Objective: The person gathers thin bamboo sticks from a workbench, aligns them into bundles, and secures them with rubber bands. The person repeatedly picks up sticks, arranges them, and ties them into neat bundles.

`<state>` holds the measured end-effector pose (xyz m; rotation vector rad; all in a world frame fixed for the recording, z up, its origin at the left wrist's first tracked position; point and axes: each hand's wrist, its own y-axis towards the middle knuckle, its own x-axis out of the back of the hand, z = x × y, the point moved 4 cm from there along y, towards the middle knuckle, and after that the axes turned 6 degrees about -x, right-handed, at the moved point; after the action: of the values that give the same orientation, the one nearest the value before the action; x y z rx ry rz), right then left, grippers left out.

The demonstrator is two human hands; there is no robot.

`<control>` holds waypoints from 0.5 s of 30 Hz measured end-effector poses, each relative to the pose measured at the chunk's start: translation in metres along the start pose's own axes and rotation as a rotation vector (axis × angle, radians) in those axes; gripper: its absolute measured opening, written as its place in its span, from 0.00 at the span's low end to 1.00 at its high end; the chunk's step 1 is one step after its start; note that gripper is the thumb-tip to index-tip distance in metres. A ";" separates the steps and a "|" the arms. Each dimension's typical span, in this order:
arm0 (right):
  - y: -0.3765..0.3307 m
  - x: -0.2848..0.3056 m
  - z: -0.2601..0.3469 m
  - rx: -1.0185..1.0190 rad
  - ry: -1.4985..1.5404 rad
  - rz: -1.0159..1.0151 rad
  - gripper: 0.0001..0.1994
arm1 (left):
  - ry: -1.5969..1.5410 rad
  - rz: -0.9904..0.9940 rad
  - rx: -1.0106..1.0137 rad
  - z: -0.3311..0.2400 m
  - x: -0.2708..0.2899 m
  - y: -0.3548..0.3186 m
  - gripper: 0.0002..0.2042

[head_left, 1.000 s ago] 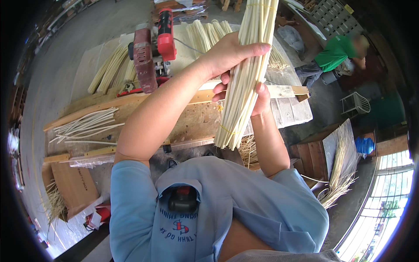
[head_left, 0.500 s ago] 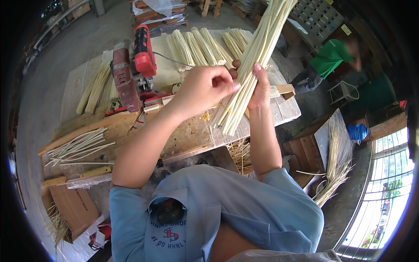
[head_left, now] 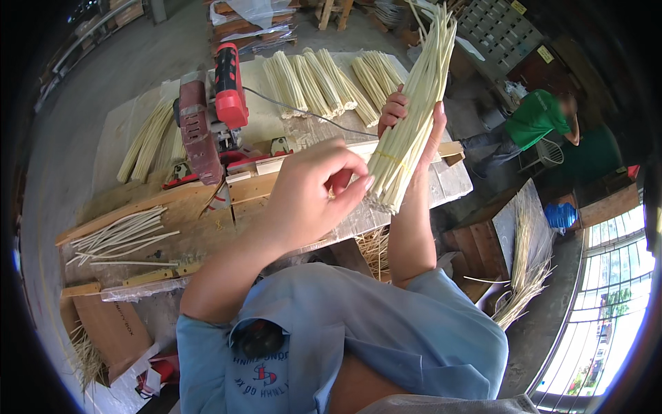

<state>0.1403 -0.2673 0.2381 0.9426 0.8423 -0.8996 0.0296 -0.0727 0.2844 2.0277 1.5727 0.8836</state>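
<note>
My right hand [head_left: 417,124] grips a thick bundle of pale cane sticks [head_left: 412,114] from behind, the thumb on its right side and the other fingers on its left. The bundle tilts, its upper end leaning right. A thin yellow band [head_left: 394,163] circles it near the lower end. My left hand [head_left: 321,190] is just left of that lower end, its fingers curled and the thumb tip close to the sticks. Whatever its fingertips pinch, if anything, is hidden or too small to name.
A red and black power saw [head_left: 231,90] stands on the workbench [head_left: 307,131], its cord trailing right. Several stick bundles [head_left: 317,83] lie behind it; loose sticks [head_left: 121,233] lie front left. More cane [head_left: 522,255] rests at right, near a person in green [head_left: 538,121].
The bundle has become more upright and turned in my right hand. My left hand has moved down and left, from the bundle's middle to its lower end.
</note>
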 end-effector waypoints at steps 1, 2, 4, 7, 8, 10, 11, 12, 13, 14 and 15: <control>0.001 0.001 0.001 0.010 0.021 -0.009 0.35 | 0.008 0.000 -0.012 -0.001 0.000 -0.005 0.06; 0.003 0.002 -0.001 0.014 0.043 -0.016 0.34 | 0.015 -0.011 -0.026 -0.001 0.001 -0.009 0.05; 0.004 0.005 -0.001 0.012 0.112 -0.033 0.31 | 0.026 -0.033 -0.053 -0.001 0.002 -0.015 0.06; 0.005 0.007 -0.003 -0.008 0.215 -0.031 0.27 | 0.093 -0.054 -0.150 -0.003 0.002 -0.017 0.07; 0.005 0.008 -0.003 0.003 0.201 -0.043 0.27 | 0.118 -0.068 -0.197 -0.004 0.001 -0.017 0.08; 0.005 0.008 -0.003 0.023 0.175 -0.068 0.27 | 0.161 -0.073 -0.216 -0.004 0.000 -0.018 0.07; 0.005 0.008 -0.003 0.021 0.161 -0.064 0.27 | 0.180 -0.073 -0.229 -0.005 0.000 -0.017 0.06; 0.004 0.008 -0.003 0.018 0.148 -0.060 0.27 | 0.187 -0.078 -0.233 -0.007 0.001 -0.017 0.06; 0.003 0.008 -0.003 0.016 0.134 -0.056 0.27 | 0.193 -0.083 -0.237 -0.009 0.002 -0.016 0.06; 0.002 0.007 -0.003 0.036 0.074 -0.074 0.27 | 0.202 -0.087 -0.239 -0.011 0.003 -0.015 0.06; 0.001 0.007 -0.004 0.057 0.013 -0.093 0.27 | 0.187 -0.076 -0.194 -0.012 0.005 -0.013 0.06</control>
<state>0.1425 -0.2651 0.2308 0.9655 0.8812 -1.0035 0.0131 -0.0655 0.2856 1.7829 1.5798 1.1765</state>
